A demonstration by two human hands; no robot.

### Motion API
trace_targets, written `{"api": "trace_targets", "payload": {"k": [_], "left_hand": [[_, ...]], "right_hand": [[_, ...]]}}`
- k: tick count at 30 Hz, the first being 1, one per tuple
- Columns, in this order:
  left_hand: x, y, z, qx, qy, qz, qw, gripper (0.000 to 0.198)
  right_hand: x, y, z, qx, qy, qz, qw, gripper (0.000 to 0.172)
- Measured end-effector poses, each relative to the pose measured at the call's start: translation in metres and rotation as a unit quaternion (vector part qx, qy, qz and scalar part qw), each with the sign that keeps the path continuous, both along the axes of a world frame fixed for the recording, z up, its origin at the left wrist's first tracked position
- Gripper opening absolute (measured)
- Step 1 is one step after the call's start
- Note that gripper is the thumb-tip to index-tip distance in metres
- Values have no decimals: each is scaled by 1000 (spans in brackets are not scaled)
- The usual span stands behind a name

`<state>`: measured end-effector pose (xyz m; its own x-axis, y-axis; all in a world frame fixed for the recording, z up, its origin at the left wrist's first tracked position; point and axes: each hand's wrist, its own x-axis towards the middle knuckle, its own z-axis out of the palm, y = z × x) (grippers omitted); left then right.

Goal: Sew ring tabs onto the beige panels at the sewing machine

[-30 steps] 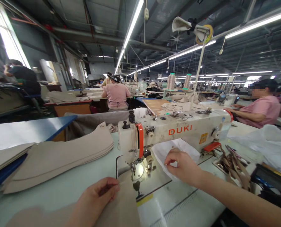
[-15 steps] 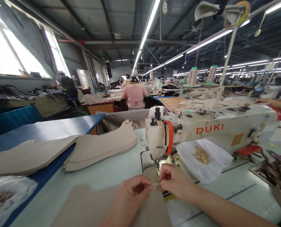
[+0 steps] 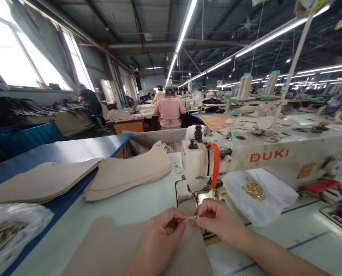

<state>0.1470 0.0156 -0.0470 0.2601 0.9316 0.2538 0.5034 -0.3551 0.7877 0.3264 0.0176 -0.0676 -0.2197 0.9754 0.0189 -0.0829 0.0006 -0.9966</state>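
My left hand point(image 3: 161, 234) pinches one end of a narrow pale strip point(image 3: 190, 218) between thumb and forefinger. At its other end, my right hand point(image 3: 221, 222) is closed in a pinch, where a small shiny metal bit point(image 3: 197, 217) shows at the fingertips; its exact kind is too small to make out. Both hands hover over a flat beige panel point(image 3: 107, 245), whose far end lies by the needle area of the sewing machine point(image 3: 195, 168). To the right, small gold metal pieces point(image 3: 254, 188) lie heaped on a white sheet point(image 3: 280, 197).
Stacked beige panels point(image 3: 130, 172) lie left of the machine, with another stack point(image 3: 41, 180) on the blue table point(image 3: 96, 147). A clear plastic bag point(image 3: 35, 218) sits at the near left. A tray point(image 3: 334, 222) is at right. A person in pink point(image 3: 169, 111) sits ahead.
The view has turned slightly left, so the machine appears farther right. Both hands keep their pinch, and more of the strip and the metal bit shows between them.
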Motion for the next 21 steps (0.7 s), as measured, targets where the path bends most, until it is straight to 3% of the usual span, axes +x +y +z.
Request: {"api": "trace_targets", "payload": {"k": [4, 12, 17, 21], "left_hand": [[-1, -1, -3, 43, 27, -24, 998, 16], [-4, -7, -10, 247, 133, -78, 957, 18], [-5, -8, -8, 279, 179, -98, 938, 19], [-4, -9, -7, 285, 207, -113, 929, 22]], "right_hand": [[-4, 1, -3, -18, 23, -8, 1000, 10], [-5, 0, -5, -18, -12, -12, 1000, 8], [-4, -1, -2, 20, -40, -21, 999, 6], [-4, 0, -3, -17, -14, 8, 1000, 9]]}}
